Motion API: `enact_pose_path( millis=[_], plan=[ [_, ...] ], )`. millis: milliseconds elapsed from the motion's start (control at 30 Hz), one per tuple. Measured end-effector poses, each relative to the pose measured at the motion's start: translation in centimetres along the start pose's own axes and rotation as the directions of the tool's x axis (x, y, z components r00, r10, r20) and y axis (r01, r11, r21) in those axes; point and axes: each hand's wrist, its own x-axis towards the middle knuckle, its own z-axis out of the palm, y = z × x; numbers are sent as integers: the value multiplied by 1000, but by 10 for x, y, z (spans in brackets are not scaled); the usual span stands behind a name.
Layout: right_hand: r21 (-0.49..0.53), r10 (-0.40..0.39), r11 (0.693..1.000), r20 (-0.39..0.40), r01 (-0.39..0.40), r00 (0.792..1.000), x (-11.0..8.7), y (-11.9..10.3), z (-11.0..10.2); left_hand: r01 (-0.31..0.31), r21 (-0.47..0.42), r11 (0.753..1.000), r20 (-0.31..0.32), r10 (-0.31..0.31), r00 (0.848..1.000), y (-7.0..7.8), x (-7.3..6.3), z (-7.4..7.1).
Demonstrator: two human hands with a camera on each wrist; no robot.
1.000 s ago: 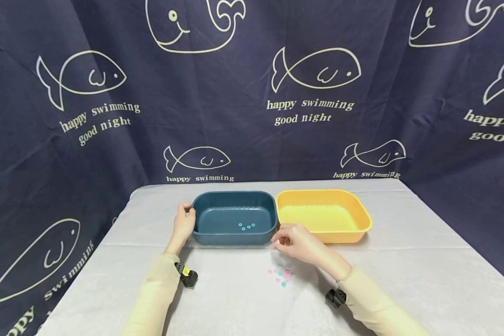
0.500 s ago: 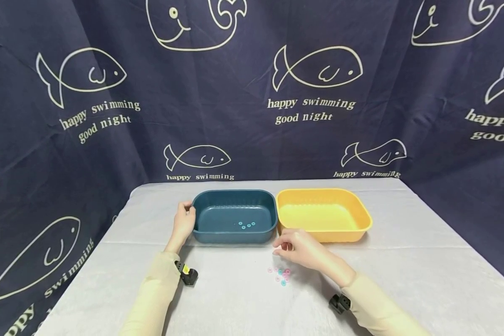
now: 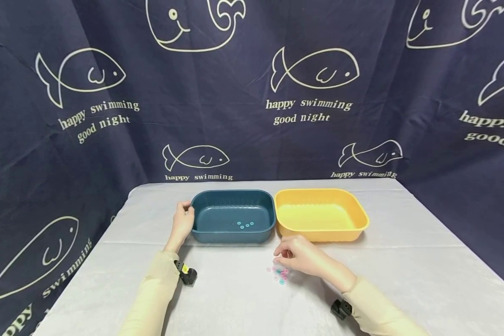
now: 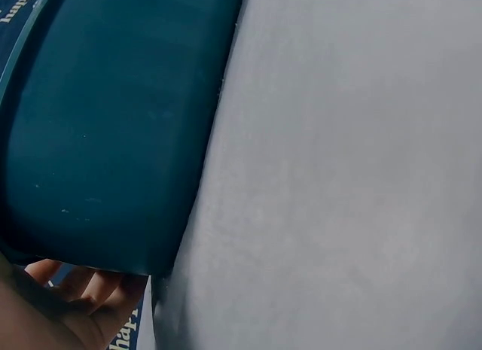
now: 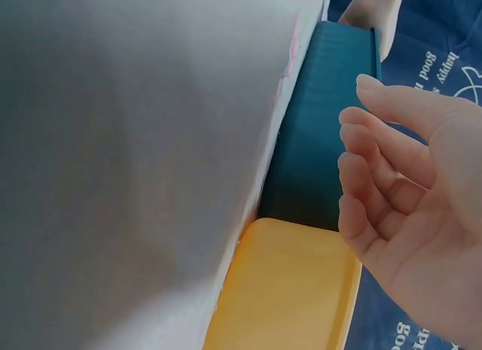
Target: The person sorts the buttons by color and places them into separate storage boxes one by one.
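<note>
Change first: our right hand [image 3: 300, 254] has come down from beside the boxes toward the loose pink and blue discs [image 3: 285, 271], and its fingertips now sit at the far edge of that pile. We judge this as a return to the pile between pieces. Left hand [image 3: 181, 224] hasn't moved: fingers against the end of the blue box [image 3: 231, 237]. Contact is clear, but its fingertips are hidden in the left wrist view, so we can't tell whether it clamps the wall.

Right grip: fingers loosely bent, thumb apart from them, nothing visible between; we can't tell if a fingertip touches a disc yet.

Four small blue discs [image 3: 242, 227] lie inside the blue box, same as a second ago; the rest are on the white cloth [image 3: 218, 289] in front. Yellow box [image 3: 319, 235] stands just beside the blue one.

Writing: curtain [image 3: 252, 116] repeats "happy swimming" and "good night" under fish drawings. We can read no brand on either box.
</note>
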Motion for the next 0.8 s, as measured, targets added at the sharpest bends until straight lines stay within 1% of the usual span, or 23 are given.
enact_pose_path(
  millis=[400, 733, 800],
  plan=[
    [-1, 6, 1000, 50, -6, 999, -5, -2, 1, 3, 0, 1000, -5, -3, 1000, 0, 0, 0],
    [15, 75, 997, 109, -77, 991, -6, -4, 2, 15, 6, 1000, -1, -15, 1000, 0, 0, 0],
    [12, 77, 997, 120, -79, 990, -5, -3, 2, 17, 5, 1000, 1, -17, 1000, 0, 0, 0]
  ],
)
